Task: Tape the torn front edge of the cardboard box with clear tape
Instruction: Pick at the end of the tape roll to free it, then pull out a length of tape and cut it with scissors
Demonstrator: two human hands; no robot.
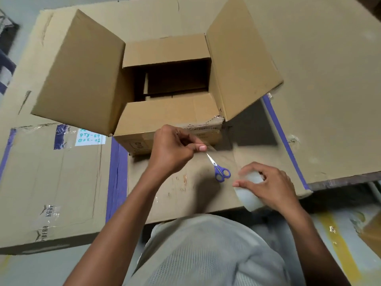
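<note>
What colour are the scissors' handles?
Blue-purple handles, with silver blades. The scissors lie on the cardboard between both hands, seen best in the head view.

Both forearms reach forward and are bare; the left hand (173, 149) is raised ahead of the right, its wrist bent, thumb and forefinger pinched together with the fingertips (202, 148) pointing right, the other 3 fingers curled into the palm; the right hand (268, 186) sits lower and nearer the body, palm down, fingers spread and curved in a grip, thumb extended left.
</note>
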